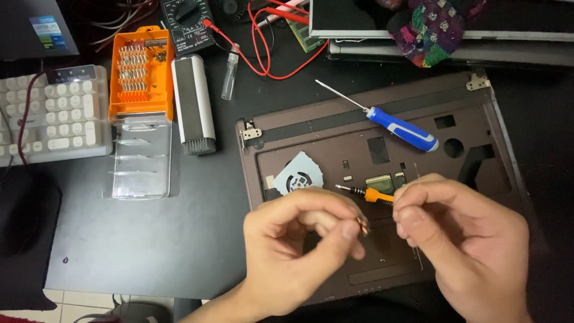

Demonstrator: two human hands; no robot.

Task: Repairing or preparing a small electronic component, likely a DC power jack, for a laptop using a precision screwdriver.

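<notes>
Nearest the camera, the left hand (299, 239) curls with thumb and forefinger pressed together on a small coppery metal part (363, 225), held just above the brown plastic laptop base shell (335, 128). The right hand (460, 239) is beside it, fingers bunched and pinching the handle end of a small orange-handled precision screwdriver (366, 193), whose dark tip points left over the shell. Both hands cover the shell's near edge and its recessed touchpad area. Just beyond the fingers lie a light blue-grey fan cover plate (299, 174) and, farther back across the shell, a blue-and-white handled screwdriver (394, 125) with a thin steel shaft. To the left on the black tabletop (179, 227) sit a clear plastic lid (142, 158), an orange bit-set case (141, 72) and a white-and-grey oblong brush tool (194, 103), with a white keyboard (54, 113) at the left edge. At the far side are a black multimeter (186, 24) with red leads (263, 54), a small clear vial (229, 75) and a multicoloured knitted cloth (427, 27). Pale floor tiles (78, 302) show below the tabletop edge.
</notes>
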